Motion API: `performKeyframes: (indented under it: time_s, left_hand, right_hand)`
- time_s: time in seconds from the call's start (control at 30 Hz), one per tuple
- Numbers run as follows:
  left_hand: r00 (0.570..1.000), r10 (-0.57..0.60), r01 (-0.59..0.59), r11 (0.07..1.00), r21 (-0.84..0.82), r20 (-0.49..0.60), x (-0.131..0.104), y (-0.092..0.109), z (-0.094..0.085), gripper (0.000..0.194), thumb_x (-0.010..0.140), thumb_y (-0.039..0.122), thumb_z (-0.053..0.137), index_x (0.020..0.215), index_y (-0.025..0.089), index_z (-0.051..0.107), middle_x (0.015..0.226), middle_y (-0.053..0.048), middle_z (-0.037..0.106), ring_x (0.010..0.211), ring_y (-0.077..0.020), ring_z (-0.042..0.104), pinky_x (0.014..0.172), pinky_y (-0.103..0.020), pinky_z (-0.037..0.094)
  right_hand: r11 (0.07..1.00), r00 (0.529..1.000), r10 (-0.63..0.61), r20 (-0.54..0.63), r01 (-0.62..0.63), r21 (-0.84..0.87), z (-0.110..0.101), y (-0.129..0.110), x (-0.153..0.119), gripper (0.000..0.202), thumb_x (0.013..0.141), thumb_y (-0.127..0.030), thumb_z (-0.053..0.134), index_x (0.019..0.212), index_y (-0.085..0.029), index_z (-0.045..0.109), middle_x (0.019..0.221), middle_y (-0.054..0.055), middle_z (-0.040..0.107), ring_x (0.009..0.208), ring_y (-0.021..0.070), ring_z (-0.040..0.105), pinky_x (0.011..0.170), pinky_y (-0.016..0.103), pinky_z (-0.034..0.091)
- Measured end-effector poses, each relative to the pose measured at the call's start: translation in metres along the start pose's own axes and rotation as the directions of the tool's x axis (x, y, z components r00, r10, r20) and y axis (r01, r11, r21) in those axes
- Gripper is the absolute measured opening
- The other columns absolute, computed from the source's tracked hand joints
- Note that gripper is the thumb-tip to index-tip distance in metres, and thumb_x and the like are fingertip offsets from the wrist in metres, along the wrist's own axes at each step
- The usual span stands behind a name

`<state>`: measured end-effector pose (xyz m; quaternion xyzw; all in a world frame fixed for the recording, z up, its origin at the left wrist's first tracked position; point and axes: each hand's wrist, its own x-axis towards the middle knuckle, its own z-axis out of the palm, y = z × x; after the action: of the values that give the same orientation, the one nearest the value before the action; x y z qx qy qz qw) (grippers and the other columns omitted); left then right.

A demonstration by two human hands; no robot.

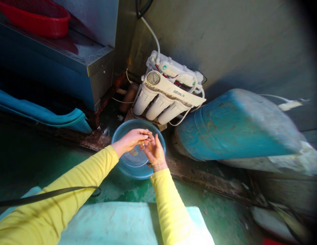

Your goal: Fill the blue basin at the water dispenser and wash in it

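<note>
My two hands meet over a blue basin (138,172) on the floor. From the left comes my left hand (134,139), its fingers pressed together against the fingertips of the other; anything between them is too small to make out. My right hand (155,153) has its palm turned up, thumb apart and fingers slightly bent, with nothing visible on the palm. A dark band or object shows at its wrist. Water and some small orange-yellow bits are visible in the basin below.
Behind the basin stands a white water filter unit (168,92) with a gauge and hoses. A blue barrel (224,126) leans at the right. At the upper left, a red basket (46,23) rests on a metal counter (97,54). A dark strap (53,194) crosses my left sleeve.
</note>
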<state>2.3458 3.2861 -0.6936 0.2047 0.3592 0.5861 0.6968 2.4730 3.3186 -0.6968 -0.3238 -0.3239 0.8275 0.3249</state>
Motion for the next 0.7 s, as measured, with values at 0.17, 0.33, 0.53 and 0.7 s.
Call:
performKeyframes:
  time_s: [0.17, 0.33, 0.53, 0.7]
  left_hand:
    - [1.000, -0.004, 0.004, 1.000, -0.025, -0.009, -0.004, 0.006, 0.005, 0.018, 0.080, 0.008, 0.056, 0.095, 0.007, 0.065, 0.086, -0.010, 0.070, 0.077, -0.0119, 0.066, 0.073, -0.021, 0.052]
    - [0.997, -0.001, -0.006, 0.996, -0.087, -0.079, -0.005, 0.009, 0.008, 0.019, 0.082, 0.011, 0.055, 0.100, 0.009, 0.062, 0.083, -0.008, 0.070, 0.072, -0.0116, 0.066, 0.073, -0.025, 0.054]
    - [0.991, -0.133, 0.131, 0.977, -0.168, 0.002, -0.007, 0.014, 0.006, 0.025, 0.087, 0.016, 0.046, 0.109, 0.010, 0.056, 0.096, -0.015, 0.069, 0.083, -0.0193, 0.068, 0.069, -0.028, 0.056]
    - [0.965, -0.239, 0.257, 0.941, -0.220, 0.108, -0.006, 0.012, 0.004, 0.027, 0.088, 0.025, 0.046, 0.109, 0.011, 0.055, 0.106, -0.017, 0.066, 0.086, -0.0220, 0.068, 0.062, -0.026, 0.056]
  right_hand:
    - [0.921, 0.976, -0.191, -0.109, 0.139, -0.364, -0.005, -0.010, 0.000, 0.029, 0.077, -0.040, 0.060, 0.099, -0.021, 0.064, 0.098, 0.004, 0.068, 0.086, 0.0144, 0.061, 0.074, 0.027, 0.049]
    - [0.579, 0.879, -0.476, 0.006, 0.319, -0.750, -0.002, -0.014, -0.005, 0.029, 0.075, -0.035, 0.063, 0.100, -0.019, 0.064, 0.099, 0.006, 0.067, 0.090, 0.0176, 0.061, 0.083, 0.033, 0.049]
    - [0.032, 0.739, -0.620, 0.263, 0.359, -0.933, -0.001, -0.022, -0.008, 0.020, 0.086, -0.032, 0.047, 0.083, -0.019, 0.062, 0.084, 0.004, 0.063, 0.081, 0.0146, 0.057, 0.076, 0.029, 0.044]
    - [-0.115, 0.770, -0.606, 0.198, 0.162, -0.980, -0.013, -0.051, -0.011, 0.030, 0.090, -0.038, 0.038, 0.069, -0.019, 0.049, 0.067, -0.001, 0.050, 0.065, 0.0122, 0.046, 0.062, 0.027, 0.034]
